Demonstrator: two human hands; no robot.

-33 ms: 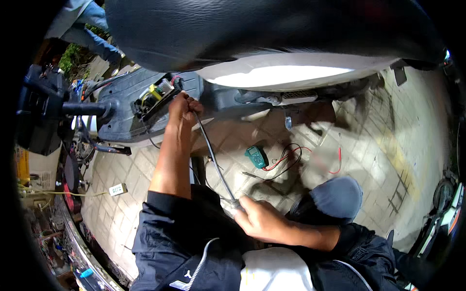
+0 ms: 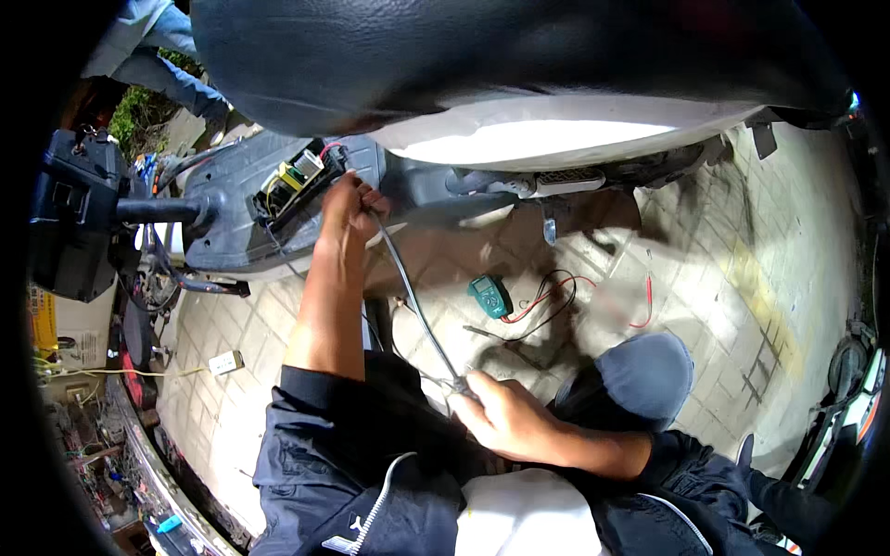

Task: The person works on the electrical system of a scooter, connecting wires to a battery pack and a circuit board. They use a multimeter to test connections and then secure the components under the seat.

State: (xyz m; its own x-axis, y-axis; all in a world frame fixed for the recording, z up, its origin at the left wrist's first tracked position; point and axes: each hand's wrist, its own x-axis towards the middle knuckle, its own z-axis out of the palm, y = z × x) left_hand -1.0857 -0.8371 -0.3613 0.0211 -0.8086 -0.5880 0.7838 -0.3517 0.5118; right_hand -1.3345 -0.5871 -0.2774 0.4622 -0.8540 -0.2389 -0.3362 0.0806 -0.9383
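Note:
My left hand (image 2: 355, 199) is closed on the grey cable (image 2: 408, 283), just beside an open black case (image 2: 285, 195) with a yellow component, circuitry and wires, lying on the scooter's dark footboard (image 2: 227, 241). The cable runs down to my right hand (image 2: 496, 412), which grips it at a dark end piece, partly hidden by my fingers. Below the footboard, a green multimeter (image 2: 489, 296) lies on the paving with its red and black leads.
The scooter's black seat (image 2: 501, 56) spans the top, its steering column (image 2: 158, 210) at left. A white power strip (image 2: 225, 361) lies on the paving. Cluttered tools (image 2: 102, 445) line the left edge. Another person's legs (image 2: 176, 74) show top left; another vehicle (image 2: 853, 398) is at right.
My right hand has shifted slightly up and to the right with the cable's end. My left hand is slightly higher.

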